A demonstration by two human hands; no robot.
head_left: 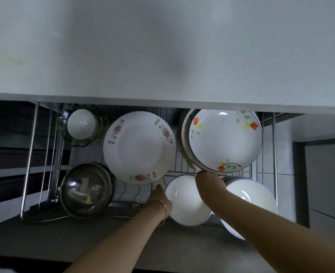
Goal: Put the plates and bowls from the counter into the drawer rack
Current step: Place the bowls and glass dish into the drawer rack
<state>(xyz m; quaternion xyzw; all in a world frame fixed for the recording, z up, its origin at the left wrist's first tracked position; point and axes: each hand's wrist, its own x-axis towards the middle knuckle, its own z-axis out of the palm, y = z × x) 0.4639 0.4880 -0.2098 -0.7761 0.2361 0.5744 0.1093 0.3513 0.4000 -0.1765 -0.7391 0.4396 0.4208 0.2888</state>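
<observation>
My right hand [210, 181] met the lower rim of the orange-flowered plate [224, 139], which stood tilted in the drawer rack [30, 154] against others behind it. My left hand [159, 196] sat at the left edge of the white bowl [186, 201]. Released too early, the plate could slide onto the bowl and chip. My fingers were hidden behind the crockery, so I could not tell either grip's state. The worktop [162, 46] cut off the rack's back.

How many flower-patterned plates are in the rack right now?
2. The pink-flowered plate lies mid-rack; the orange-flowered plate lies over a stack at the back right. Plates beneath it are hidden, so more may exist.
</observation>
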